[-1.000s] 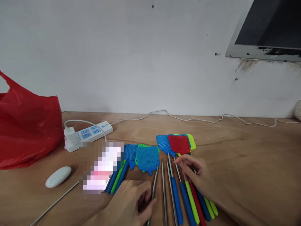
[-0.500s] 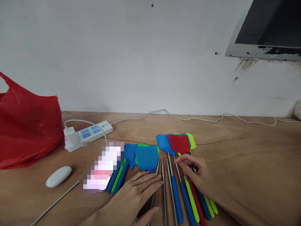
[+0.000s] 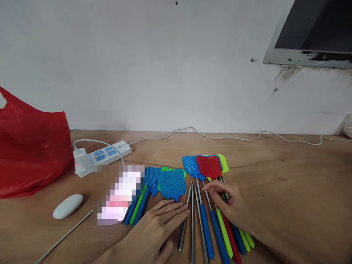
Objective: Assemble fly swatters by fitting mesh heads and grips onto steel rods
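A: And it's the left hand [image 3: 158,223] up front: back upward, fingers stretched out, gripping nothing I can see. Its fingertips lie across the leftmost bare rod [image 3: 183,234].

B: Touching it, though?

A: Can't call that from here! Perhaps the flat fingers are steadying the metal. Two more bare rods [image 3: 193,227] run between the hands, side by side.

B: Over to the right hand [image 3: 233,207], then: loosely curled above the swatter shafts, forefinger tip right by the blue-gripped pair. Pinching one, or merely resting? I can't tell; the palm is turned away.

A: Just beyond it, the red head [image 3: 209,166] overlaps a blue head [image 3: 190,165] and a yellow-green head [image 3: 224,164], while the red grip [image 3: 231,236] and its neighbours fan back beneath the wrist. Wide heads on thin shafts; I'd guess stacking one end spreads the other.

B: Same look beyond the left fingers: a lighter blue head [image 3: 172,183] lies over a green head [image 3: 165,169], with slim grips [image 3: 136,209] tucked just left of that hand.

A: And the phone [image 3: 121,198], screen blurred, sits left of those grips, propped or flat I couldn't say. That side placing probably leaves the bench [image 3: 288,190] between the hands to the rods.
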